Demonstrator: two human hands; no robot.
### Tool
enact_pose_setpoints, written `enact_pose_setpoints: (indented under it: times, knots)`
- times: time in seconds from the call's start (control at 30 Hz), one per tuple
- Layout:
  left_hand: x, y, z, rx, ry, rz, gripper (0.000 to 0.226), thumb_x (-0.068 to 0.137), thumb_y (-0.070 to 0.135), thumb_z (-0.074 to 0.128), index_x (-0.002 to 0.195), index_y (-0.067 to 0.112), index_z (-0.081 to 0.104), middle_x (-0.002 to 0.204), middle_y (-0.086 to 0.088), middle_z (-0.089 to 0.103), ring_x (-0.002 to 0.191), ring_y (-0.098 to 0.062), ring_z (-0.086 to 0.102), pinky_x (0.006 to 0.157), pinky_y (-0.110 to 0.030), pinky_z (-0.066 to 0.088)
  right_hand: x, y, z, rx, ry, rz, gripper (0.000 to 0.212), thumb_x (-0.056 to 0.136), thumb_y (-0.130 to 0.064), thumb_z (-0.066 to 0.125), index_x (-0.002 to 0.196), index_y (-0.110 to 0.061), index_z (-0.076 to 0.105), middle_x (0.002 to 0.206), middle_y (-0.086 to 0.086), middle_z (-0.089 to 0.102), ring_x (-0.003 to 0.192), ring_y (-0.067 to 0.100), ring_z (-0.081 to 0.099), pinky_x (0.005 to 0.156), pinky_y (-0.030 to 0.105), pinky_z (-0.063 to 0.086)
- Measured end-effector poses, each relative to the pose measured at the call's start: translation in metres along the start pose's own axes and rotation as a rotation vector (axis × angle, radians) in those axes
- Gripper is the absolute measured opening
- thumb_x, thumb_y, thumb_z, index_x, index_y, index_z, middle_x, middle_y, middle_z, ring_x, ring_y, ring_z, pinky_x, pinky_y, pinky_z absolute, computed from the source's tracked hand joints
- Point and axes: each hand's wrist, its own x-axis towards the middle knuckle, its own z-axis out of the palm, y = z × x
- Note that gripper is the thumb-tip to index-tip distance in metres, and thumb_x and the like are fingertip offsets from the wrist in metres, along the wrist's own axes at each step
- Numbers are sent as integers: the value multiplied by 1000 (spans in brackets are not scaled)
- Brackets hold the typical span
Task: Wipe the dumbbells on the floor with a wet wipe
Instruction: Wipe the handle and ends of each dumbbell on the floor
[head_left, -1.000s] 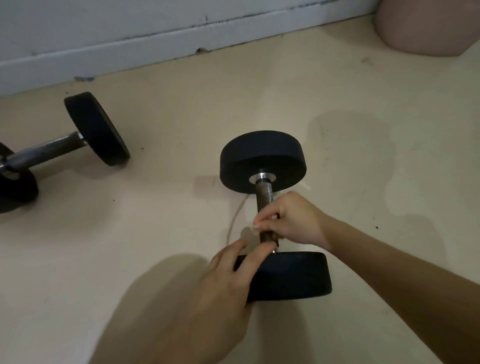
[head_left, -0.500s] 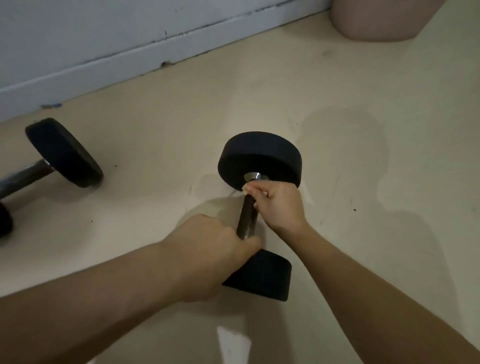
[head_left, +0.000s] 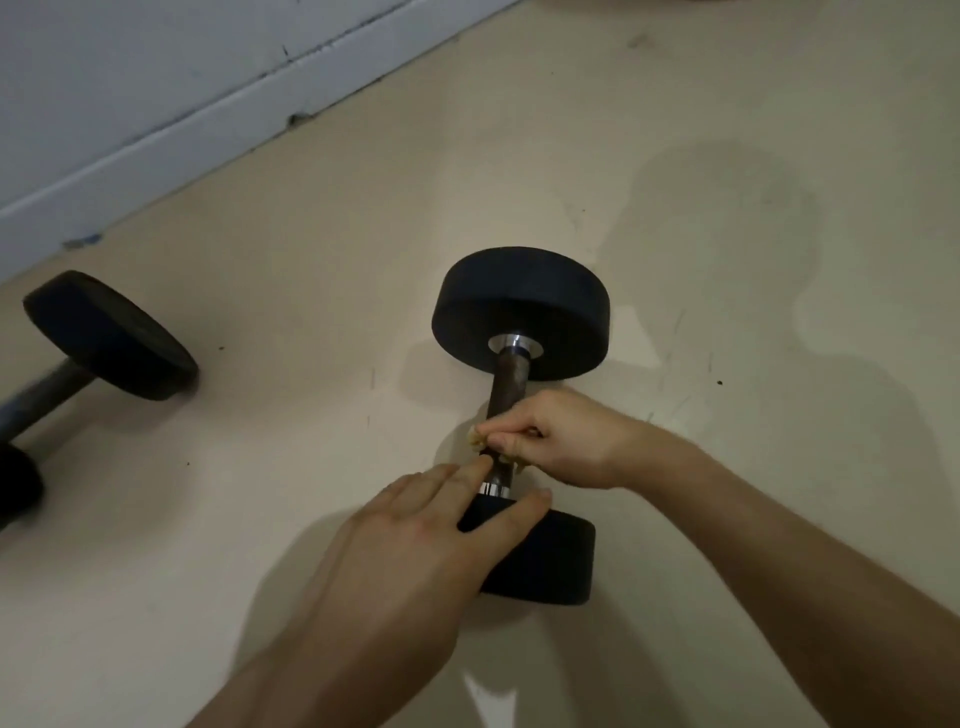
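Note:
A black dumbbell (head_left: 521, 312) with a dark metal handle lies on the floor in the middle of the view, one head far, one near. My right hand (head_left: 563, 439) pinches a crumpled, soiled wet wipe (head_left: 477, 438) wrapped round the lower part of the handle. My left hand (head_left: 431, 530) rests on the near head with straight fingers spread over its top edge. A second black dumbbell (head_left: 106, 335) lies at the left, partly out of frame.
A pale wall with a white skirting board (head_left: 208, 124) runs along the top left. The beige floor (head_left: 727, 260) shows damp patches and small scuffs to the right of the middle dumbbell.
My right hand slid the wipe down the handle from the far head toward the near one. My left hand let go of the handle and now lies flat on the near head.

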Motion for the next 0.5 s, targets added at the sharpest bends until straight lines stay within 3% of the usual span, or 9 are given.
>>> enact_pose_setpoints:
  times: [0.07, 0.13, 0.23, 0.37, 0.5]
  knots:
    - [-1, 3, 1, -7, -10, -26, 98, 43, 39, 90, 132, 40, 48, 122, -4, 66, 99, -22, 68, 70, -33, 56, 1, -2, -6, -6, -16, 2, 23, 97, -25, 51, 109, -21, 70, 98, -7, 70, 86, 2, 63, 80, 22, 52]
    - [-2, 5, 2, -22, -11, -42, 99, 47, 38, 90, 134, 42, 45, 125, -4, 64, 102, -22, 66, 72, -34, 56, 8, -2, -5, 97, 216, 22, 18, 91, -23, 61, 106, -20, 71, 81, -12, 69, 71, -3, 63, 71, 14, 51]
    - [-4, 5, 4, -28, 23, -47, 95, 53, 32, 88, 136, 43, 43, 131, -4, 60, 109, -24, 63, 78, -33, 55, 27, 3, -6, 43, 533, 20, 6, 87, -21, 67, 88, -19, 72, 61, -17, 56, 60, 1, 58, 72, 23, 53]
    - [-7, 7, 7, -134, 41, -56, 90, 61, 26, 85, 137, 44, 40, 137, -2, 55, 118, -23, 57, 84, -33, 52, 22, 9, -3, -23, 538, 22, 14, 89, -30, 64, 92, -21, 74, 85, -9, 69, 77, 6, 63, 72, 29, 53]
    - [-6, 11, 14, -188, 127, -18, 87, 64, 23, 84, 138, 41, 42, 139, -2, 52, 122, -23, 52, 93, -36, 49, 7, 14, -5, 111, 521, 42, 16, 87, -26, 67, 100, -22, 75, 89, -14, 68, 83, 1, 63, 78, 22, 52]
